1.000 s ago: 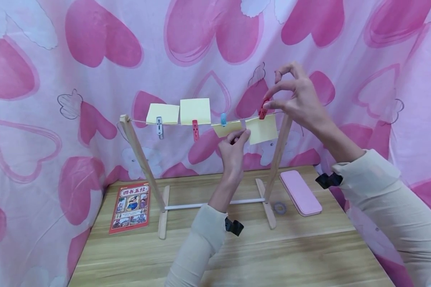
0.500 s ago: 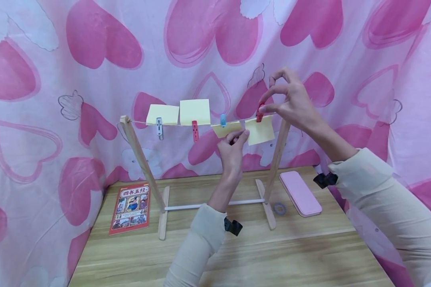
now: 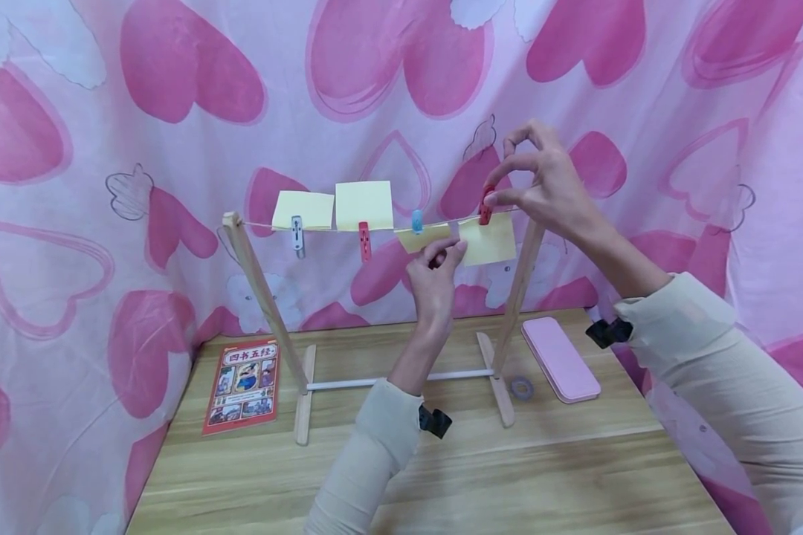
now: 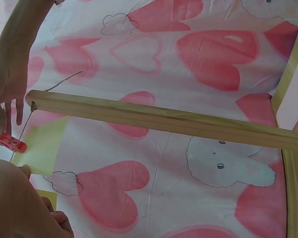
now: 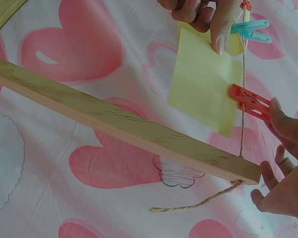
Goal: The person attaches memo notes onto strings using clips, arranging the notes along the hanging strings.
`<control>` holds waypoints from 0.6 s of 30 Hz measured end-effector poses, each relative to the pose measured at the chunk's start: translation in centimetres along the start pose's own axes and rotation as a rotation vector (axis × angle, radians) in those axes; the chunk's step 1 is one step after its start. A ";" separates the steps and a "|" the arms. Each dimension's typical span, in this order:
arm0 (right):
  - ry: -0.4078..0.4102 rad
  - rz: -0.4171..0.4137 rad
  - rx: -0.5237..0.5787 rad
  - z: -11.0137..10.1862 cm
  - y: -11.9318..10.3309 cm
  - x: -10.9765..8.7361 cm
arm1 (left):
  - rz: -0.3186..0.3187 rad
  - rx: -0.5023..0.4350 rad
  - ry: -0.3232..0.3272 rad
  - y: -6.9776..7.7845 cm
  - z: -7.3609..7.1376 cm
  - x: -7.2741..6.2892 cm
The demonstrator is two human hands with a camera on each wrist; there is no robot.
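My right hand (image 3: 554, 186) pinches a red clothespin (image 5: 249, 101) between thumb and forefinger, its other fingers lifted. The clothespin's jaws sit over the string and the top edge of a yellow sticky note (image 5: 203, 82). With thumb and curled fingers my left hand (image 3: 435, 279) pinches that same note at its left edge. Just left of it, a blue clothespin (image 3: 417, 221) clips another yellow note (image 3: 415, 239), partly hidden by the left hand. Farther left, a red clothespin (image 3: 364, 241) and a white clothespin (image 3: 297, 236) each clip an upright note (image 3: 363, 206) to the string.
The string runs between two wooden posts (image 3: 523, 275) of a stand with a white crossbar (image 3: 348, 385). A red picture book (image 3: 244, 386) lies left on the wooden table (image 3: 508, 483). A pink case (image 3: 560, 360) and a roll of tape (image 3: 522, 387) lie right. Heart-patterned cloth hangs behind.
My right hand has shifted slightly left with the red clothespin along the string, and the note has swung a little. The left hand stays in place.
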State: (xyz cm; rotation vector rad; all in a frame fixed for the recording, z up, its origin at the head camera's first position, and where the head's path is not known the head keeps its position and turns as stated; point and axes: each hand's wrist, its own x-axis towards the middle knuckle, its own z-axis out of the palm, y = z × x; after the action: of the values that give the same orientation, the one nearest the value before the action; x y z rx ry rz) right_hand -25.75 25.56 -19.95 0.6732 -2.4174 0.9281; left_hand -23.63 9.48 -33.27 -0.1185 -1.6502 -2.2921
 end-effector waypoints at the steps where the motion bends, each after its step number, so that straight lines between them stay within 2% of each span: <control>1: -0.007 0.004 -0.005 -0.1 0.0 0.0 | 0.008 0.000 0.001 0.0 0.0 0.0; 8: -0.053 0.015 -0.012 -0.3 0.0 0.1 | 0.033 0.005 0.010 0.1 0.2 0.0; 18: -0.161 0.073 -0.057 -0.5 0.0 0.0 | 0.000 0.013 0.024 0.0 0.5 0.1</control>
State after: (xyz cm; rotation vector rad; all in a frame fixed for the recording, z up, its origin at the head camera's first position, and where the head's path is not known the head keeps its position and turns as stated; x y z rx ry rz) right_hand -25.65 25.95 -19.58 0.6654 -2.6160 0.8593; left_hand -23.76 9.92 -33.10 -0.0876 -1.6524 -2.2738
